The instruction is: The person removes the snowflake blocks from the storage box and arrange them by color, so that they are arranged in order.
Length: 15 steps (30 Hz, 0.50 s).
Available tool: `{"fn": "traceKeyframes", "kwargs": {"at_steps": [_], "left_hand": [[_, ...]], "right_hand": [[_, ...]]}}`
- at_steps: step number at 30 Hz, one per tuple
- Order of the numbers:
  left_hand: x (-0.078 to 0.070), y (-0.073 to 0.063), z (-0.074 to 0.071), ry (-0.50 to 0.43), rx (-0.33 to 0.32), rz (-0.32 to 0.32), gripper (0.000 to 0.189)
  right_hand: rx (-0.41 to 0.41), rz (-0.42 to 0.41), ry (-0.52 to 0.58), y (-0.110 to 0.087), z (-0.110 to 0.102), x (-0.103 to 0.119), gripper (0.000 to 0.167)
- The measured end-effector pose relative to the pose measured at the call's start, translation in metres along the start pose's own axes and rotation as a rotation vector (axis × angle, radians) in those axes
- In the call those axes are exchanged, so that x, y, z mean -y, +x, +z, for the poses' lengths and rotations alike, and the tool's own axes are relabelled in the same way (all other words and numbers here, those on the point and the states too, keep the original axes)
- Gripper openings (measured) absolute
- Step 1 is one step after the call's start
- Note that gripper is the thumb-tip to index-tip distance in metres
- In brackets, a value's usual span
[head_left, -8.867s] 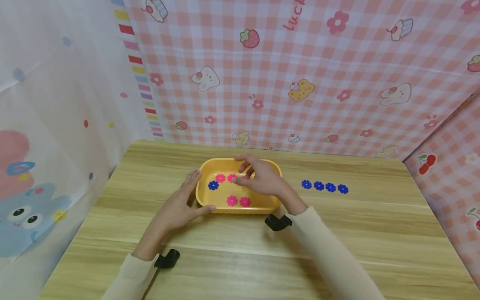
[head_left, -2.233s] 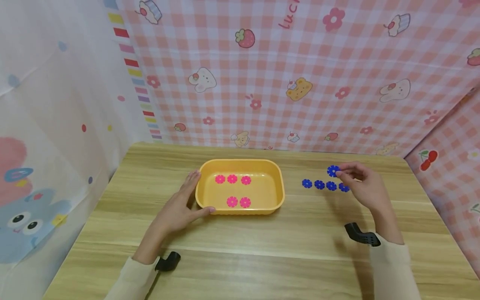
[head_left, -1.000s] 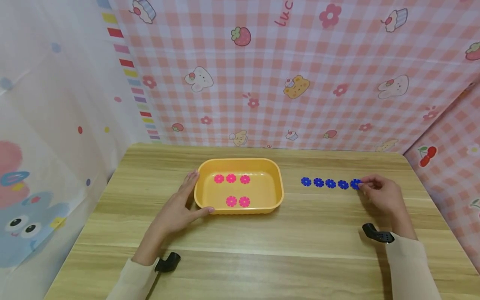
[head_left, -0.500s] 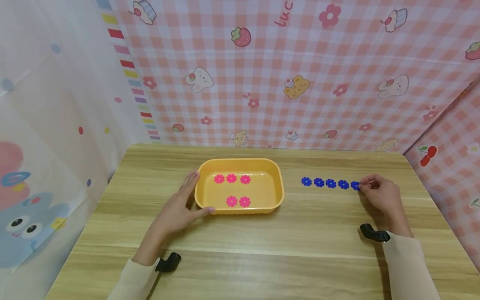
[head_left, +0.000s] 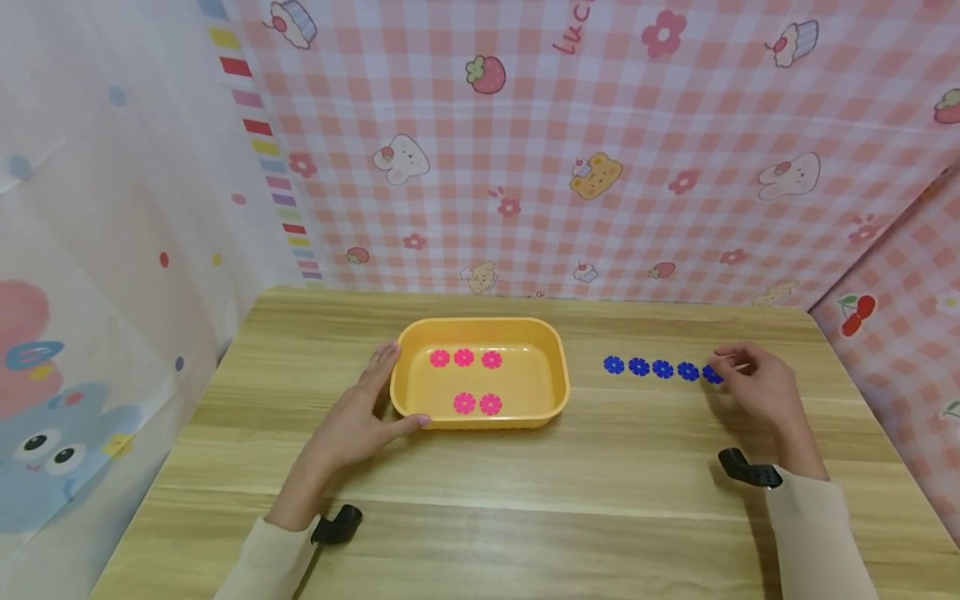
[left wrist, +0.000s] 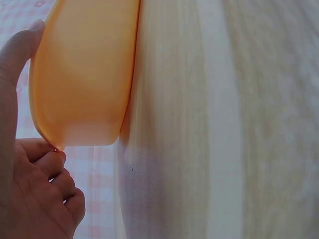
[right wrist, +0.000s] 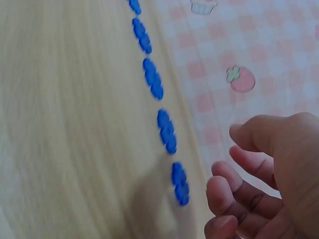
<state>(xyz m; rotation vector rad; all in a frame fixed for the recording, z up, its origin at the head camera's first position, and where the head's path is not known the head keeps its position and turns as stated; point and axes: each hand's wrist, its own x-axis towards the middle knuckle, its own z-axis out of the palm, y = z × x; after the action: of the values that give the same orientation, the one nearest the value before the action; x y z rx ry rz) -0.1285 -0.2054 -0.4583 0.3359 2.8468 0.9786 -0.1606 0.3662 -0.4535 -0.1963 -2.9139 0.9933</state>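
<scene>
My left hand (head_left: pixel 356 421) holds the left end of a yellow plastic tray (head_left: pixel 480 421), its thumb at the front rim and fingers at the left side. Inside the tray lie several pink flower-shaped discs (head_left: pixel 464 404) in two rows. Right of the tray, several blue flower-shaped discs (head_left: pixel 663 369) lie in a line on the table. Over the rightmost blue disc (head_left: pixel 712 374) hovers my right hand (head_left: pixel 761 387), partly covering it in the head view. The right wrist view shows that disc (right wrist: pixel 180 184) lying apart from the loosely bent fingers (right wrist: pixel 219 194), which hold nothing.
The wooden table (head_left: pixel 525 517) runs back to a pink checked cloth (head_left: pixel 525 167) at its rear edge. Another checked cloth (head_left: pixel 900 350) hangs at the right, and a white patterned cloth (head_left: pixel 90 250) at the left.
Earlier, my right hand reached into the tray, where a blue disc lay. It carried a blue disc to the right end of the line, and now its fingers have let go. The left hand stayed.
</scene>
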Motion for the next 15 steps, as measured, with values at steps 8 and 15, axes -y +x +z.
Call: {"fn": "traceKeyframes", "kwargs": {"at_steps": [8,15], "left_hand": [[0.001,0.000,0.000,0.010,-0.003,0.007,0.121],[0.001,0.000,0.000,0.010,-0.004,0.012,0.121]], "right_hand": [[0.005,-0.099,-0.001,-0.002,0.001,0.027,0.050],[0.040,-0.156,0.026,-0.004,0.002,0.050,0.054]]}}
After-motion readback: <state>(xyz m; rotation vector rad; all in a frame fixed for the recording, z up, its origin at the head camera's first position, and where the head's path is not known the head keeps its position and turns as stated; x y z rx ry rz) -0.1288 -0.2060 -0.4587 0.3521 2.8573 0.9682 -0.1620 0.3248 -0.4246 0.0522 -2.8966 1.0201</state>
